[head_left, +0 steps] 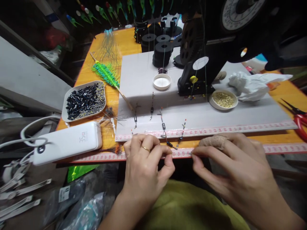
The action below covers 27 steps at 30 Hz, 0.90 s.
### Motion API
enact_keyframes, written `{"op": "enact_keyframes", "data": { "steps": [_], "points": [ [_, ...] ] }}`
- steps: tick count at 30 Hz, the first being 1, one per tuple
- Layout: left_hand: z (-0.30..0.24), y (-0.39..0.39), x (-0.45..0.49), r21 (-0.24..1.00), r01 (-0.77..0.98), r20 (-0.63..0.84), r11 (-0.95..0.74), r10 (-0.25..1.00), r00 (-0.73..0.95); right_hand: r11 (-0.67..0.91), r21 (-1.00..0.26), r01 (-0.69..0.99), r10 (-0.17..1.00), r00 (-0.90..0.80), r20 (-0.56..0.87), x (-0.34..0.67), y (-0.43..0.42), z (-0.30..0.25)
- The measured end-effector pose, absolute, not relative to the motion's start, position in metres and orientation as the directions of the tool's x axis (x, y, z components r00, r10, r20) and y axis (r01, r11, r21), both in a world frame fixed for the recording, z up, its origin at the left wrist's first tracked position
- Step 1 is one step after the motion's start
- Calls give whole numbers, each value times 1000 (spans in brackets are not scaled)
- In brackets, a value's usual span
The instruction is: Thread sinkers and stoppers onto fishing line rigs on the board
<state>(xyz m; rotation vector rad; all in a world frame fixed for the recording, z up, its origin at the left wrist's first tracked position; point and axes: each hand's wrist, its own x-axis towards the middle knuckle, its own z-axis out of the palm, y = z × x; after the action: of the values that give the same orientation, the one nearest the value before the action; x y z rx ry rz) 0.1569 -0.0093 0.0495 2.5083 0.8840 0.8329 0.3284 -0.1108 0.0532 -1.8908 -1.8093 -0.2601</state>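
Observation:
Above the table's front edge, my left hand [146, 156], with a ring on one finger, pinches thumb and forefinger together. Facing it across a small gap, my right hand [232, 159] also pinches, its forefinger wrapped in a tan bandage [212, 141]. Whatever lies between the fingertips is too small to make out. Just beyond the hands are small black cylinders on thin wire or line, one cylinder [169, 144] near my left fingertips and another [163, 126] farther back. A printed measuring tape [179, 153] runs along the table edge beneath both hands.
At left are a tray [62, 110] of dark tubular pieces and a white power bank [69, 142]. A green bristly bundle [104, 72] lies behind. A black machine stand [195, 76], a dish [211, 103] of gold-coloured bits and red-handled pliers [301, 124] stand farther back and right.

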Motion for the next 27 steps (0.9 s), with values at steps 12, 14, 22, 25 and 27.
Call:
{"op": "enact_keyframes", "data": {
  "steps": [12,14,22,25,27],
  "points": [
    [49,-9,157,487,456,399,-745,654,642,-8,-227,974,877,116,466,332,-116,53],
    [49,-9,156,483,453,407,-750,650,642,-17,-232,973,877,126,464,332,-117,53],
    [50,-8,156,508,438,386,-742,650,655,-20,-227,974,876,126,465,332,-116,55],
    [50,-9,156,511,451,386,-731,665,640,-19,-234,972,880,128,458,333,-117,54],
    [50,-9,157,515,458,386,-725,673,631,-23,-236,971,882,131,453,333,-118,53]
  ]
}}
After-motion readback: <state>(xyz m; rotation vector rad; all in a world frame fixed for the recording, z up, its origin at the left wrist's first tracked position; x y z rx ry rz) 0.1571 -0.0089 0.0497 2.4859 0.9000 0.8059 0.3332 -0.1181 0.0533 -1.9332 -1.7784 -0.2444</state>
